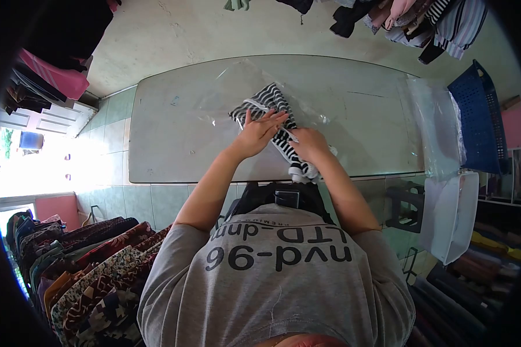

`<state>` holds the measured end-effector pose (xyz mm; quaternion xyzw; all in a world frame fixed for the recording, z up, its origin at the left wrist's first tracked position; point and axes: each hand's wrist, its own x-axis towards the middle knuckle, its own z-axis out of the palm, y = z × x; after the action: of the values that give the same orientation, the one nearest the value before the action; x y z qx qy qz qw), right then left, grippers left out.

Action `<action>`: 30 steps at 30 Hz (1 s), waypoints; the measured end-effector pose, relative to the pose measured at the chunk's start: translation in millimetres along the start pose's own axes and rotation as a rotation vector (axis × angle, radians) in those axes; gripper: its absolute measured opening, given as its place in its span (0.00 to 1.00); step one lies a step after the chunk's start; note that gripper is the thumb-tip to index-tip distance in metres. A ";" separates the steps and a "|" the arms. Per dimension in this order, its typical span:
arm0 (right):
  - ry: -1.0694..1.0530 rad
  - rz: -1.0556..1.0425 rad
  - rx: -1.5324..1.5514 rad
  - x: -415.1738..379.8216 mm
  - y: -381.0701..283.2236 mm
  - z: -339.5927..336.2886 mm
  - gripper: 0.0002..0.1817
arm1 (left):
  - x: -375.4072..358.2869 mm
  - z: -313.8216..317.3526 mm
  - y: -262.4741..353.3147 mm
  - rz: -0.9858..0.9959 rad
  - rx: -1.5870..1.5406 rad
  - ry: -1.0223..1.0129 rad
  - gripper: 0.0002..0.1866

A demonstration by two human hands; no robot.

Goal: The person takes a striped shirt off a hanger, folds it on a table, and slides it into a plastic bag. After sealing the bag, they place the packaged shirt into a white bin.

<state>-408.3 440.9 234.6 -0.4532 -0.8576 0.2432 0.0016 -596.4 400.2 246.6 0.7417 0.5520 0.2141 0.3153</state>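
Observation:
A black-and-white striped garment lies partly folded on the table, its lower end bunched near the front edge. My left hand rests on it from the left, fingers stretched out and spread. From the right, my right hand has its fingers curled at the cloth, by a white strip across the stripes. Part of that grip is hidden under the hand. Thin clear plastic spreads out around and behind the garment.
The pale table stands in front of me. At its right end are a stack of clear plastic sheets, a blue basket and a white bin. Hanging clothes line the lower left; more garments hang at the far right.

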 end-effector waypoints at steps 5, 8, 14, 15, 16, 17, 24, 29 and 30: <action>0.044 0.072 0.050 11.4 -20.5 16.8 0.17 | -31.6 3.8 -12.9 -0.046 0.177 0.494 0.30; 0.081 0.093 0.075 11.9 -24.0 19.5 0.17 | -70.6 41.8 -54.2 -0.369 -0.366 0.897 0.41; 0.069 0.053 0.103 20.9 -33.1 20.8 0.18 | -102.4 77.4 -24.0 -0.567 -1.407 0.285 0.43; 0.058 0.043 0.098 23.3 -35.3 22.5 0.18 | -99.0 80.1 -18.6 -0.571 -1.414 0.299 0.43; 0.069 0.054 0.097 27.1 -39.1 23.3 0.18 | -94.4 79.9 -13.4 -0.571 -1.441 0.309 0.42; 0.080 0.065 0.097 30.6 -42.0 22.5 0.18 | -90.3 79.8 -9.7 -0.571 -1.468 0.319 0.41; 0.169 -0.230 0.070 40.5 -1.7 32.8 0.37 | -96.4 118.2 -36.7 -0.566 -1.562 0.472 0.35; 0.158 -0.552 0.011 0.6 23.3 30.6 0.39 | -99.2 112.5 -15.4 -0.667 -1.679 0.595 0.26; 0.040 -0.518 -0.049 -7.0 20.0 30.3 0.41 | -99.0 111.1 -13.2 -0.701 -1.698 0.637 0.25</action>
<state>-395.4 432.4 201.1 -0.2230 -0.9505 0.2047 0.0699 -561.1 282.6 161.5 -0.0320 0.4628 0.6258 0.6271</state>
